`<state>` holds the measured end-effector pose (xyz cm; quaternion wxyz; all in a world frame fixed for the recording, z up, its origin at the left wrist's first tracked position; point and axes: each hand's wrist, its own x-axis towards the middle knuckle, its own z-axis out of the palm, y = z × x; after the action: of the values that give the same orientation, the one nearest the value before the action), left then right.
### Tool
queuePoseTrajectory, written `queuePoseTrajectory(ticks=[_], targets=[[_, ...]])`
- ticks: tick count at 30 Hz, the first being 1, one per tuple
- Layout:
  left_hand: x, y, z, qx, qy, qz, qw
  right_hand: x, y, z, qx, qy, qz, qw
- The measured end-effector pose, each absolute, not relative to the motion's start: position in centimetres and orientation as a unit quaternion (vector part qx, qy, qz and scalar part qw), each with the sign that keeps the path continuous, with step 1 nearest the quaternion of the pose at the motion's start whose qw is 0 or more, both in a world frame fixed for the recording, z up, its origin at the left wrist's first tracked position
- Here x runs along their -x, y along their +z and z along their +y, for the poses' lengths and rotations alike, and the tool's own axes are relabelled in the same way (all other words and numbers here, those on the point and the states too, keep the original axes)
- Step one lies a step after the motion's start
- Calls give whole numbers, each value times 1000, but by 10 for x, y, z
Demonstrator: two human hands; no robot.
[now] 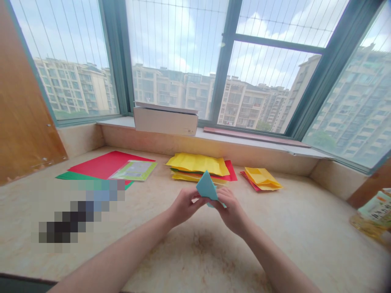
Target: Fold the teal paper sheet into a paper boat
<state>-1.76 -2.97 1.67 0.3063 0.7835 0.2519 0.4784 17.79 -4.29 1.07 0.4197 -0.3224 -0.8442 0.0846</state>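
Observation:
A small piece of folded light-blue paper (207, 185) is held up above the middle of the counter, a pointed corner showing at its top. My left hand (186, 205) grips its left side, fingers closed round the edge. On the other side my right hand (229, 207) pinches the paper, thumb in front and fingers behind. Parts of the paper's lower folds are hidden by the fingers. Just beyond the hands lies a stack of creased yellow, green and red paper (198, 163).
Red sheets (106, 165) over green ones and a clear packet (134, 170) lie at left. Folded yellow paper (263, 178) rests at right, near a bottle (374, 215). A white box (165, 119) stands on the window sill. A blurred patch covers something at left.

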Motion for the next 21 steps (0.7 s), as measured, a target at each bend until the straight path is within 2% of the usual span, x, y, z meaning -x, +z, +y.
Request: queuePoseTrajectory(ticks=[4, 7, 9, 11, 15, 21], targets=[[9, 17, -33, -727, 511, 255, 381, -173, 13, -41, 374, 99, -761, 521], [4, 19, -38, -707, 520, 249, 411, -170, 15, -40, 393, 223, -669, 590], [3, 19, -41, -704, 513, 251, 422, -169, 15, -41, 389, 352, -642, 559], [4, 19, -43, -704, 512, 263, 417, -168, 15, -43, 393, 419, -633, 519], [7, 22, -42, -706, 504, 279, 412, -169, 17, -48, 404, 373, -655, 518], [3, 25, -46, -716, 420, 329, 451, -173, 16, -50, 386, 349, -716, 465]])
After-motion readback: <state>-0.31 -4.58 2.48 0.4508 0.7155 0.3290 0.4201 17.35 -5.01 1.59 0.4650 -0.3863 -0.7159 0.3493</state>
